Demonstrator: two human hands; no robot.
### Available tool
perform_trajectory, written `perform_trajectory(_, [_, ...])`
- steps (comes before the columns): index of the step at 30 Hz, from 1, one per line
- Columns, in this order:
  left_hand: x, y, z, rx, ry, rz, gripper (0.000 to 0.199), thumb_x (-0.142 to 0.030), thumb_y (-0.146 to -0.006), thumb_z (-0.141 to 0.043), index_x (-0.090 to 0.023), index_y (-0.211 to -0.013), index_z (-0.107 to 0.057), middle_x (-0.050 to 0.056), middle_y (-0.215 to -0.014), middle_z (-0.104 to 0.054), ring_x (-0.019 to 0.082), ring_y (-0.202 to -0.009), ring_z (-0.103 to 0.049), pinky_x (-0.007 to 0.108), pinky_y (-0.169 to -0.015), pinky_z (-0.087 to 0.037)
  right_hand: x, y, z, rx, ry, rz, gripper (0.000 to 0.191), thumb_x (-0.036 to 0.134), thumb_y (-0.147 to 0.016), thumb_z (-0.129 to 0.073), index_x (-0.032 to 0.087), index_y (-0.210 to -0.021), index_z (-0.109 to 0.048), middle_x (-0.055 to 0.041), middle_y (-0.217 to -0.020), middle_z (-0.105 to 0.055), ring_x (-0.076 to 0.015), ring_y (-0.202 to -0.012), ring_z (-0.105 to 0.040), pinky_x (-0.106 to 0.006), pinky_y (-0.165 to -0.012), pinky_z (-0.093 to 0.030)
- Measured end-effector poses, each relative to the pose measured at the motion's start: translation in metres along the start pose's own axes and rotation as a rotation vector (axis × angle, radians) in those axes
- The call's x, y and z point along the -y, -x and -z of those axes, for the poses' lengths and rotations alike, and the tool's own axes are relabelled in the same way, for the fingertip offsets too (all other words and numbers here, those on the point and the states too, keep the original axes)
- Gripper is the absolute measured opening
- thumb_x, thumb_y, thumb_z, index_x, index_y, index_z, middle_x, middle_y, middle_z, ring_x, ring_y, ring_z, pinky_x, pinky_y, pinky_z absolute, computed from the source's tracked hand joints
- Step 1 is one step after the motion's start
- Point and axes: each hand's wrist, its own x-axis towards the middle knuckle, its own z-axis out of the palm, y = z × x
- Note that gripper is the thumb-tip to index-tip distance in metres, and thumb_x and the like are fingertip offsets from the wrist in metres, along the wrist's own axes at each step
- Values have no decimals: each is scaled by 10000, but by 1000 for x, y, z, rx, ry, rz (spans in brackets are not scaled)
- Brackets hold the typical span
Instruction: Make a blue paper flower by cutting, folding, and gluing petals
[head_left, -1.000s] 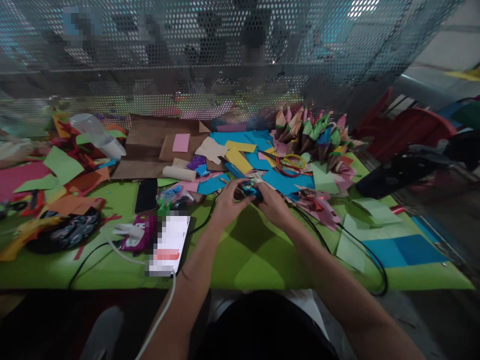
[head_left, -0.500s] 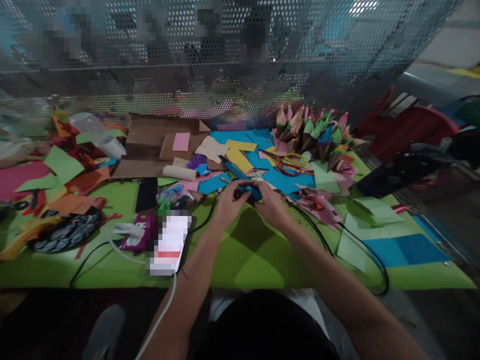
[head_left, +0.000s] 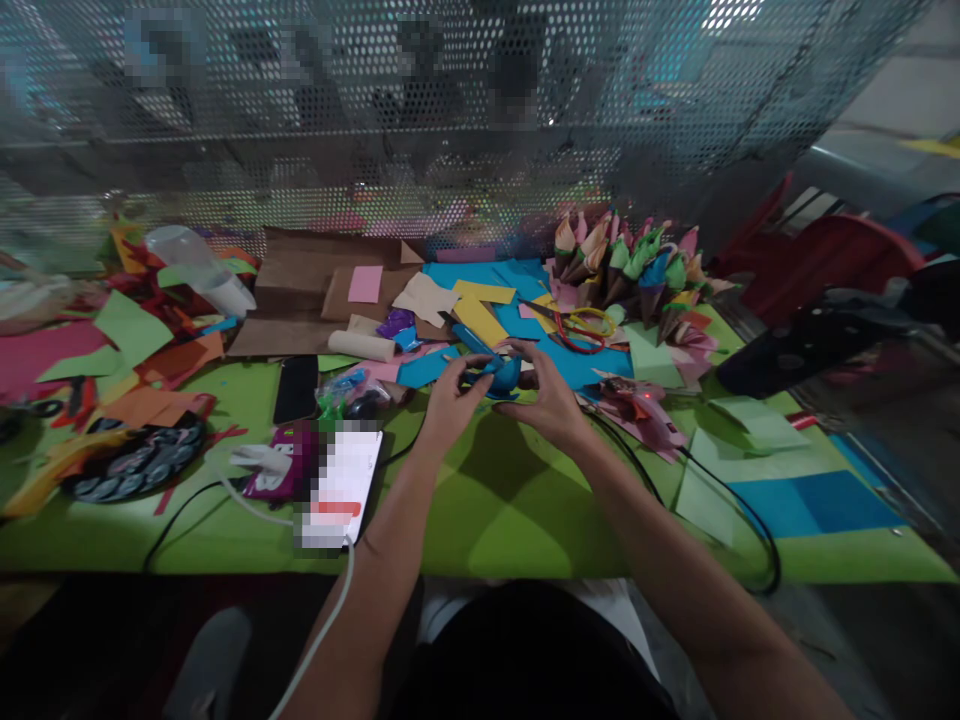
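Between my hands, above the green table (head_left: 517, 520), is a curled piece of blue paper (head_left: 507, 376). My left hand (head_left: 452, 402) pinches its left side between thumb and fingers. From the other side, my right hand (head_left: 553, 405) curves round it, thumb below and fingers above; how firmly these touch it I cannot tell. Just behind lies a blue pen-like tool (head_left: 471, 338), partly hidden by the hands. Yellow paper strips (head_left: 481, 310) and scissors with red and yellow handles (head_left: 577, 335) lie farther back.
Paper cones (head_left: 619, 265) stand bunched at the back right. To the left are a lit phone (head_left: 346, 485), a black phone (head_left: 295, 390) and a purple tissue pack (head_left: 283, 465). A glue gun (head_left: 641, 405) with a black cable (head_left: 750, 520) lies right. Perforated metal panel (head_left: 375, 170) behind.
My hands have moved slightly apart and my right fingers have opened wider around the blue paper. More of its curled shape now shows between them.
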Motion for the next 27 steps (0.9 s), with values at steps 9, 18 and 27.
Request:
perform_trajectory(9, [0,0,1,13,59,37,285,-352,-884,-682,-205,-1128,-682,102,-1209,-702,242,-1159,-639,394,-1013,-502,3,0,3,29,21,1,807,309,-753,-759,287,-1488,-425,-131,-1464,-476,-221,-953,-635,-413,-884,-536])
perform_trajectory(18, [-3,2,2,75,143,78,423,-462,-913,-637,-248,-1278,-658,90,-1333,-677,264,-1235,-624,409,-1021,-529,2,-3,3,-17,53,79,729,278,-767,-756,312,-1439,-476,-106,-1432,-537,-324,-1350,-497,-522,-1109,-416])
perform_trajectory(27, [-3,1,3,102,71,37,399,-453,-969,-545,-253,-1297,-655,64,-1393,-651,244,-1303,-586,394,-1099,-472,0,-3,4,-6,59,76,696,288,-787,-749,321,-1426,-476,-98,-1399,-563,-305,-1323,-535,-501,-1096,-438])
